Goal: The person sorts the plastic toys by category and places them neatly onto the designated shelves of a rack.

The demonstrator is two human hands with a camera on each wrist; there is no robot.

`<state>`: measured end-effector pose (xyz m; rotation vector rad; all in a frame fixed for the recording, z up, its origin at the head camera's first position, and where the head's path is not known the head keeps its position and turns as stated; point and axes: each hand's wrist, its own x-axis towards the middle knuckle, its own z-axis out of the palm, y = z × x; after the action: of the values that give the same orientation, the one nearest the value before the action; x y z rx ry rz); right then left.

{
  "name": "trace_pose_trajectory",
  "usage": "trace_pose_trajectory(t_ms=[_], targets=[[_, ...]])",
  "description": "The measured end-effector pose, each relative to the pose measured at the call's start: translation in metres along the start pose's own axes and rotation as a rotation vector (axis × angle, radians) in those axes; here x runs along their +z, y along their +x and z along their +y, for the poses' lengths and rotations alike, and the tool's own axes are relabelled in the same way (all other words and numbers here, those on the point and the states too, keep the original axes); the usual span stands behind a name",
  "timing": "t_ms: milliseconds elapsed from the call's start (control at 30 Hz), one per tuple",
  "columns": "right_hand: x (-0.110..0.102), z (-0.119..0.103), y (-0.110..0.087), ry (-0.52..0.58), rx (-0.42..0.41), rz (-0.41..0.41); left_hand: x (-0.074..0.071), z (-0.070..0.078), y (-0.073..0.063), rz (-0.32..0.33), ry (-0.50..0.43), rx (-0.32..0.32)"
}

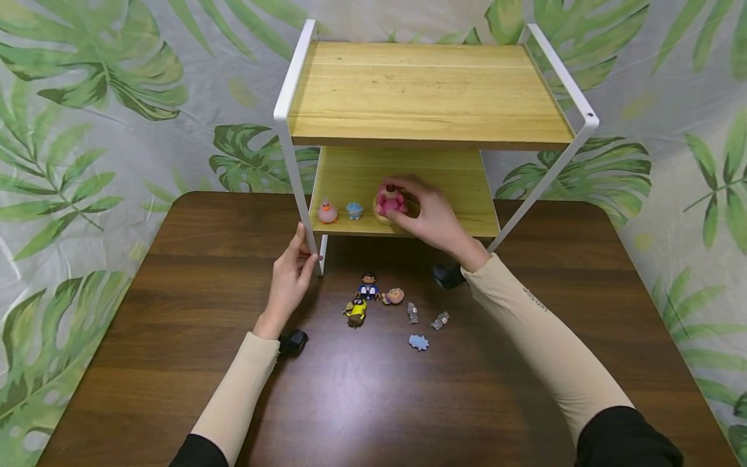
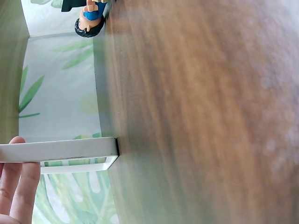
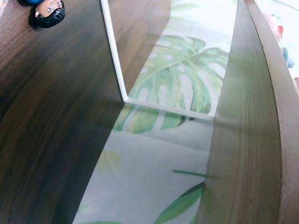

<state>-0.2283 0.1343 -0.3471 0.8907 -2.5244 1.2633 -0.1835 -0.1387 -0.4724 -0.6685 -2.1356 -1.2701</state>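
Observation:
On the lower board of a two-tier shelf [image 1: 403, 175], my right hand [image 1: 428, 211] holds a pink bear figure [image 1: 390, 200] between thumb and fingers. Left of it on the same board stand a small blue figure [image 1: 354, 210] and a pink duck figure [image 1: 327, 211]. My left hand [image 1: 290, 275] grips the shelf's white front-left leg [image 1: 302, 194]. In the left wrist view its fingers [image 2: 25, 186] wrap behind the white frame [image 2: 60, 150]. The right wrist view shows the shelf from below, with the right hand out of sight.
On the brown table [image 1: 362, 402] in front of the shelf lie a black-haired figure [image 1: 368, 287], a yellow figure [image 1: 355, 311], a peach-coloured figure [image 1: 393, 296], two small grey figures [image 1: 412, 313] and a blue cloud-shaped piece [image 1: 418, 342]. A leaf-print cloth [image 1: 105, 78] hangs behind.

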Motion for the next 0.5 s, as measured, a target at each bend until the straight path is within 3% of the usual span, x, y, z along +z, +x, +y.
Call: trace_pose_trajectory(t_ms=[233, 500], targets=[[-0.0017, 0.0002, -0.0008, 0.016, 0.01, -0.019, 0.0004, -0.0007, -0.0004, -0.007, 0.005, 0.0], [-0.0085, 0.0004, -0.0052, 0.089, -0.025, 0.018, -0.0005, 0.0005, -0.0002, -0.009, 0.007, 0.0]])
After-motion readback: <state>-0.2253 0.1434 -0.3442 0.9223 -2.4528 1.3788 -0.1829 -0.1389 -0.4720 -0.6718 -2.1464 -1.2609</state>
